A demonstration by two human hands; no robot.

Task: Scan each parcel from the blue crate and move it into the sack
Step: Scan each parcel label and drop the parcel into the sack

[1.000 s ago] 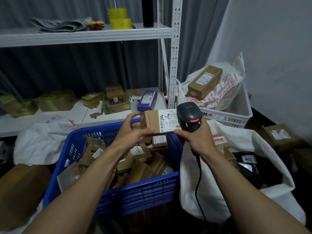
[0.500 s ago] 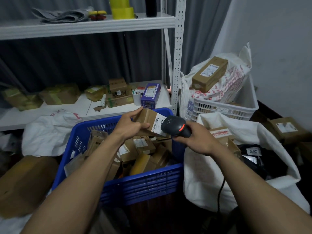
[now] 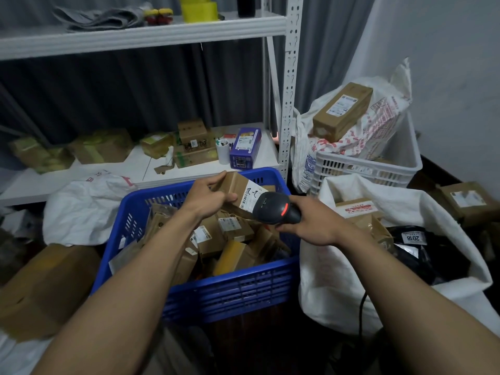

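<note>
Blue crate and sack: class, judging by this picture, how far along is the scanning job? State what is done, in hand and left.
Done: a few parcels lie in the sack. In hand: the left hand holds a small box over the blue crate; the right hand points the scanner at its label. Left: that box goes to the sack, and many boxes wait in the crate.

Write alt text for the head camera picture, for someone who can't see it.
A person's left hand holds a small brown cardboard parcel with a white label over a blue plastic crate full of parcels, while the right hand aims a black handheld scanner at the label. An open white woven sack stands to the right, with parcels inside.
</note>
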